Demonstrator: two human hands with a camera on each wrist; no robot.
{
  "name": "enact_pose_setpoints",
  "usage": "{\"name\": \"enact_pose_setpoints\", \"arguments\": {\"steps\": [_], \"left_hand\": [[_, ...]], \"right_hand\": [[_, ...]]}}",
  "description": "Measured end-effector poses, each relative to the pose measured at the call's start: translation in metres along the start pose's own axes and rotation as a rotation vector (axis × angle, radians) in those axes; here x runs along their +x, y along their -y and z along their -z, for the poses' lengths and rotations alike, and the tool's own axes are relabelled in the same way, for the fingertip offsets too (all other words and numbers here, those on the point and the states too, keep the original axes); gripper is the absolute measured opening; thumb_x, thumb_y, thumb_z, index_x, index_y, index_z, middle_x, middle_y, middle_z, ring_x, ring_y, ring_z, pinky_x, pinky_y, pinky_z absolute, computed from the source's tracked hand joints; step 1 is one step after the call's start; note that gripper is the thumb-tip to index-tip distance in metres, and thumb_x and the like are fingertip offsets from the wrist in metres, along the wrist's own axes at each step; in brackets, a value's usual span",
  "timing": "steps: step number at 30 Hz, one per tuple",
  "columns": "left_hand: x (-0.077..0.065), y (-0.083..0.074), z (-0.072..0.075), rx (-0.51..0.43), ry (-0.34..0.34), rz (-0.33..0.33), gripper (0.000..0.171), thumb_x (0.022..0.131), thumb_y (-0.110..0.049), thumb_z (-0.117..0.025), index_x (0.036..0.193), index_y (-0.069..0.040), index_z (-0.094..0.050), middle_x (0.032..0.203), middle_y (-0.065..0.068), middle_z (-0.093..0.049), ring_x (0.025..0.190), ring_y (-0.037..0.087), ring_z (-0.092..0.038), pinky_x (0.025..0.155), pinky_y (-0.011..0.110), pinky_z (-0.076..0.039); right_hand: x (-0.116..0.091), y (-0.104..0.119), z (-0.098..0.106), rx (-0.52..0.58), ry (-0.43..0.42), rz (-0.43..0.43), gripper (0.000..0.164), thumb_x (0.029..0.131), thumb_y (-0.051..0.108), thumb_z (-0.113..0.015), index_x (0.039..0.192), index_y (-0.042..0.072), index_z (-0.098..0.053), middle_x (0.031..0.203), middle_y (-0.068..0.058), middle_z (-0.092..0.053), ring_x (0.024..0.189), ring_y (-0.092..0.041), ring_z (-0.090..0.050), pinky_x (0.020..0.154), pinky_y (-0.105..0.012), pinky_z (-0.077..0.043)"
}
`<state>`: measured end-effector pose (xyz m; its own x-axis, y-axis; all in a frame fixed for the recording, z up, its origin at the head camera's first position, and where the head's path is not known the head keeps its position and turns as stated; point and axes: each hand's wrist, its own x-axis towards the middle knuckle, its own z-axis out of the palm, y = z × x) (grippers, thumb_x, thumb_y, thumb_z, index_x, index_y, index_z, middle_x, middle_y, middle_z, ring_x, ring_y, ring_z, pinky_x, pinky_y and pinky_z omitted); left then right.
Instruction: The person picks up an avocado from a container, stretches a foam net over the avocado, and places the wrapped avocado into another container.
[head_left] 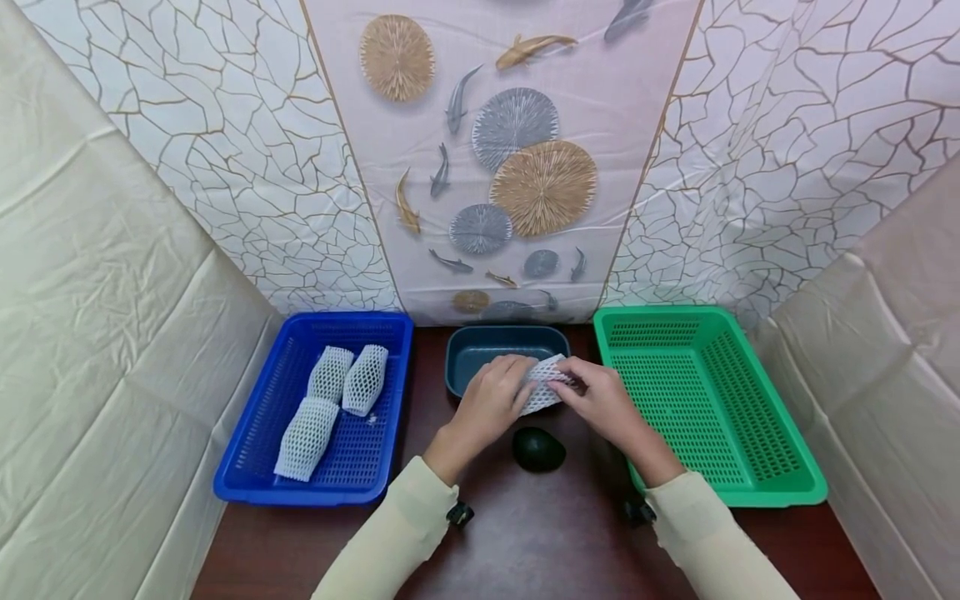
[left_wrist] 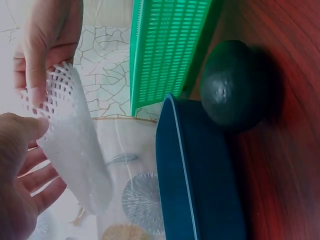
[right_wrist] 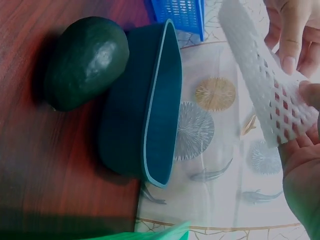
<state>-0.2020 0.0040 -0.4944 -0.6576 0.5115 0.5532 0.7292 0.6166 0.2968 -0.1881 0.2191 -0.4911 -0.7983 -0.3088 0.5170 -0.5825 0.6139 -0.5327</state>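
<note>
Out over the teal tub, both hands hold a white foam net sleeve (head_left: 542,390) that looks flattened in the wrist views. My left hand (head_left: 489,398) has its thumb and fingers on one side of the sleeve. At its open-meshed end, my right hand (head_left: 598,402) pinches the netting between thumb and fingers. A dark green avocado (head_left: 538,450) lies bare on the table, just in front of the tub (right_wrist: 120,135) and below the hands.
On the left, a blue basket (head_left: 300,497) contains three white net sleeves (head_left: 307,437) with rounded, filled-out shapes. A green basket (head_left: 806,467) stands on the right. Patterned cloth (head_left: 480,275) hangs behind the brown table (head_left: 517,550), and pale cloth walls flank it.
</note>
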Motion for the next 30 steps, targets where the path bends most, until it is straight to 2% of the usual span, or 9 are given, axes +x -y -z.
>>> {"name": "enact_pose_setpoints", "arguments": {"steps": [3, 7, 12, 16, 21, 25, 30], "left_hand": [[0.001, 0.000, 0.001, -0.053, -0.015, 0.003, 0.029, 0.101, -0.013, -0.066, 0.128, -0.003, -0.068, 0.122, 0.011, -0.072, 0.113, 0.023, -0.069, 0.099, 0.038, -0.056], [0.003, 0.002, 0.002, -0.120, -0.049, 0.000, 0.025, 0.101, -0.007, -0.065, 0.125, -0.002, -0.069, 0.119, 0.012, -0.073, 0.109, 0.023, -0.071, 0.094, 0.037, -0.059], [0.004, 0.005, 0.003, -0.158, -0.067, -0.003, 0.023, 0.101, -0.004, -0.063, 0.123, -0.001, -0.069, 0.118, 0.013, -0.072, 0.109, 0.023, -0.072, 0.093, 0.034, -0.059], [0.004, 0.007, 0.006, -0.168, -0.083, 0.008, 0.022, 0.102, -0.004, -0.062, 0.123, -0.001, -0.069, 0.117, 0.012, -0.073, 0.110, 0.022, -0.071, 0.095, 0.034, -0.058], [0.006, 0.012, 0.011, -0.172, -0.119, 0.010, 0.020, 0.101, -0.003, -0.063, 0.119, -0.001, -0.070, 0.111, 0.011, -0.073, 0.104, 0.021, -0.071, 0.092, 0.033, -0.059], [0.006, 0.016, 0.014, -0.165, -0.136, 0.002, 0.020, 0.100, -0.002, -0.064, 0.119, 0.000, -0.071, 0.109, 0.010, -0.072, 0.100, 0.021, -0.071, 0.089, 0.032, -0.059], [0.006, 0.017, 0.015, -0.171, -0.141, 0.015, 0.019, 0.100, -0.002, -0.064, 0.118, -0.001, -0.071, 0.109, 0.011, -0.071, 0.099, 0.021, -0.071, 0.088, 0.032, -0.060]], "right_hand": [[0.001, -0.001, 0.003, -0.014, 0.026, 0.046, 0.023, 0.088, 0.007, -0.081, 0.108, 0.006, -0.070, 0.094, -0.006, -0.072, 0.071, -0.009, -0.062, 0.060, -0.027, -0.055], [0.002, -0.004, 0.007, -0.064, 0.060, 0.111, 0.035, 0.086, 0.006, -0.082, 0.117, 0.001, -0.068, 0.107, -0.014, -0.074, 0.083, -0.020, -0.072, 0.066, -0.036, -0.061], [0.000, -0.010, 0.008, -0.114, 0.113, 0.131, 0.035, 0.086, 0.006, -0.082, 0.117, 0.001, -0.068, 0.106, -0.015, -0.075, 0.090, -0.024, -0.074, 0.073, -0.041, -0.062], [-0.002, -0.013, 0.005, -0.158, 0.139, 0.121, 0.028, 0.087, 0.006, -0.082, 0.112, 0.003, -0.069, 0.100, -0.010, -0.075, 0.086, -0.020, -0.073, 0.072, -0.038, -0.061], [-0.006, -0.017, 0.001, -0.170, 0.193, 0.050, 0.020, 0.088, 0.007, -0.080, 0.105, 0.006, -0.070, 0.092, -0.005, -0.074, 0.080, -0.015, -0.070, 0.069, -0.035, -0.060], [-0.010, -0.023, -0.002, -0.139, 0.208, 0.001, 0.017, 0.090, 0.007, -0.079, 0.106, 0.007, -0.072, 0.096, -0.005, -0.076, 0.086, -0.017, -0.073, 0.073, -0.035, -0.061], [-0.014, -0.027, -0.006, -0.113, 0.207, -0.010, 0.016, 0.090, 0.008, -0.079, 0.105, 0.009, -0.072, 0.098, -0.004, -0.076, 0.088, -0.017, -0.073, 0.076, -0.036, -0.062]]}}
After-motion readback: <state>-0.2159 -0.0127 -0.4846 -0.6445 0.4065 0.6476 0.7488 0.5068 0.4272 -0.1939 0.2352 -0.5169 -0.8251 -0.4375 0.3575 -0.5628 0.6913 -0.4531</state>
